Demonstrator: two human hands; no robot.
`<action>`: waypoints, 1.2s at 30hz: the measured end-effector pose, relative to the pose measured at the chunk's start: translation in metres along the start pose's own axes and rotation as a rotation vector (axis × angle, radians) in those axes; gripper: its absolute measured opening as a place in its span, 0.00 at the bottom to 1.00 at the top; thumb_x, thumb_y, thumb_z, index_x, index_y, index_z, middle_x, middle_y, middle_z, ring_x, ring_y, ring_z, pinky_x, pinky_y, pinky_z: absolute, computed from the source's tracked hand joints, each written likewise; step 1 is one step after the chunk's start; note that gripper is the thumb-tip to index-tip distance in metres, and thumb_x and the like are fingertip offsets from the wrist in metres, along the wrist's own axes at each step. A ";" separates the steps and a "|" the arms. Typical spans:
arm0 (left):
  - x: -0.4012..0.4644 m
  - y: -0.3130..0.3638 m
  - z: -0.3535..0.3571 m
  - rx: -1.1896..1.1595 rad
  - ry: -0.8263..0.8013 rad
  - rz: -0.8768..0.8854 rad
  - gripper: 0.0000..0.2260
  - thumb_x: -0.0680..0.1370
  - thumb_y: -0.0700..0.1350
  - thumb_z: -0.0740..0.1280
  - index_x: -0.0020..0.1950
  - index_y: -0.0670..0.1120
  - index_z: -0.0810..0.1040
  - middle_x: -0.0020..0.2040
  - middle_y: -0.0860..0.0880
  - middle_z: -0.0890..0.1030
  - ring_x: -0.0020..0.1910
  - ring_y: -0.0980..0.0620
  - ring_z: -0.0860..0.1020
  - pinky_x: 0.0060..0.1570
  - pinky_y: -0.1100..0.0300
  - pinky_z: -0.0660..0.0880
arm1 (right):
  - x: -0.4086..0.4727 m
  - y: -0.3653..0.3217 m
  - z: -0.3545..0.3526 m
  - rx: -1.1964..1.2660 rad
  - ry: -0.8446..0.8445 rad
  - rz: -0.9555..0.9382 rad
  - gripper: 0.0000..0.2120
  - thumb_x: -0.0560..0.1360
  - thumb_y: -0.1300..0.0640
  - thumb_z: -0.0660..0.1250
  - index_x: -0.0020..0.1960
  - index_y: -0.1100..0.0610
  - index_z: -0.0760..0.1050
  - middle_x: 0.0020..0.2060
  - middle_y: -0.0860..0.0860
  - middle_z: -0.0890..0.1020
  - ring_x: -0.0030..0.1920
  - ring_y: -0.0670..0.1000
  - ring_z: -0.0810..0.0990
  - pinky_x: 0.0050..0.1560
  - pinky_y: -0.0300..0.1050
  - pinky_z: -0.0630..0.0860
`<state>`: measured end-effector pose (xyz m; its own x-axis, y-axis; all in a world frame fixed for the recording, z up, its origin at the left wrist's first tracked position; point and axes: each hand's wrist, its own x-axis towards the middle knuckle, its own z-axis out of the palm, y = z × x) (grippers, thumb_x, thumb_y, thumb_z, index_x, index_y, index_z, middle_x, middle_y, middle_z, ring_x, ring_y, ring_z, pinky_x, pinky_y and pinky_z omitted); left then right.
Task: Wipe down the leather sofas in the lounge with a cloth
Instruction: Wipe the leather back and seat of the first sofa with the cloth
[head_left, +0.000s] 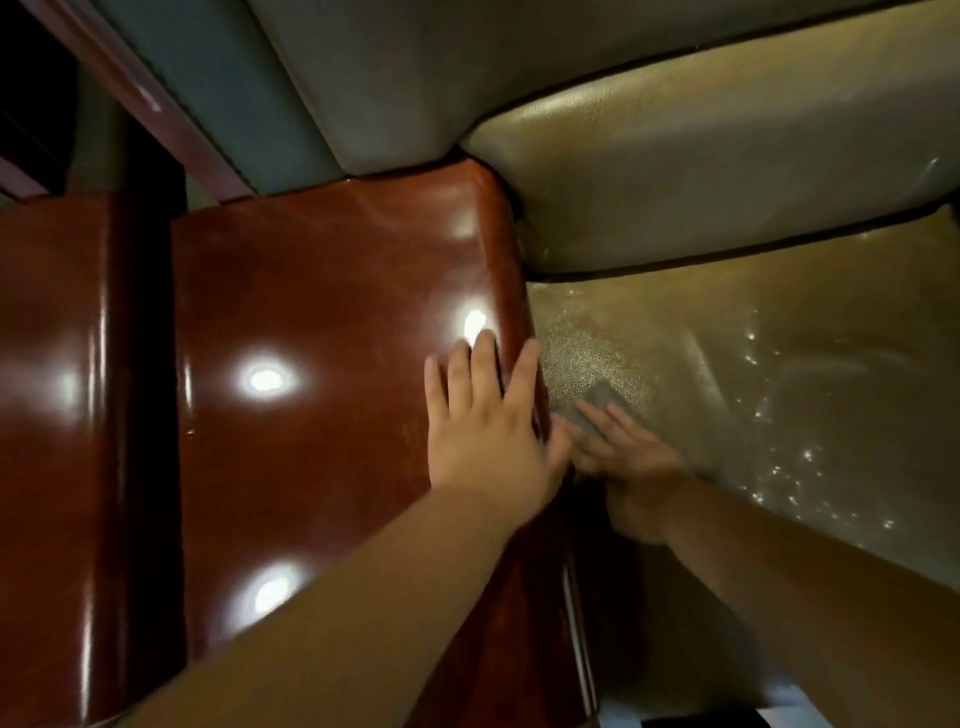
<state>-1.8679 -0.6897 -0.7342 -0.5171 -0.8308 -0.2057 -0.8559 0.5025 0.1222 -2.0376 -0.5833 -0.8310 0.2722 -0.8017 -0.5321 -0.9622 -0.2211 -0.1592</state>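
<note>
- Left hand (480, 415) laid flat, fingers straight and spread, on the glossy reddish-brown leather armrest (332, 332) at its inner edge; holding nothing, seemingly bracing.
- Right hand (623, 457) down beside the armrest, fingers stretched flat over the small grey cloth (605, 402), pressing it onto the olive-tan pebbled leather seat cushion (727, 374); blurred, so finer finger detail not readable.
- Cloth at the seat's left margin, just beside the armrest's side wall, only its far corner showing past the fingertips.
- Cloth judged thin, soft and light: likely to bunch or slip under the palm, so best held flat under spread fingers or pinched at a folded edge for the seam.
- Seat leather grainy, with shiny speckles, perhaps damp or just catching light; probably more drag there than on the armrest.
- Armrest smooth and hard-looking, bright lamp reflections across it; probably slick, with smears showing easily.
- Olive-tan padded back cushion (727, 171) meeting the seat at a dark seam; grey upholstered panel (415, 78) above.
- Second reddish-brown glossy block (52, 415) to the left, set apart by a dark gap.
- Dim room, warm light; dark wooden trim (156, 104) at upper left.
</note>
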 end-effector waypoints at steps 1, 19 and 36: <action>0.025 -0.002 -0.004 0.011 0.033 0.042 0.37 0.78 0.66 0.54 0.86 0.54 0.55 0.85 0.39 0.54 0.84 0.37 0.51 0.82 0.37 0.43 | 0.025 0.012 -0.008 0.016 -0.036 0.050 0.35 0.80 0.48 0.50 0.86 0.49 0.45 0.79 0.47 0.28 0.80 0.57 0.26 0.81 0.56 0.31; 0.112 -0.027 -0.004 -0.012 0.123 0.036 0.35 0.76 0.61 0.60 0.84 0.55 0.64 0.87 0.46 0.52 0.85 0.43 0.49 0.84 0.42 0.47 | 0.124 0.087 -0.058 0.121 0.096 0.144 0.31 0.85 0.42 0.44 0.86 0.50 0.49 0.85 0.51 0.52 0.84 0.57 0.51 0.82 0.58 0.48; 0.114 -0.024 -0.004 -0.042 0.109 0.050 0.35 0.76 0.60 0.61 0.83 0.54 0.66 0.87 0.46 0.53 0.85 0.42 0.50 0.83 0.39 0.49 | 0.148 0.080 -0.068 0.243 0.180 0.239 0.30 0.85 0.45 0.49 0.84 0.52 0.54 0.80 0.51 0.65 0.78 0.54 0.63 0.80 0.53 0.55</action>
<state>-1.9063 -0.7976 -0.7570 -0.5544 -0.8272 -0.0919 -0.8272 0.5353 0.1710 -2.0755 -0.7575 -0.8655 0.0140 -0.9041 -0.4271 -0.9620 0.1044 -0.2523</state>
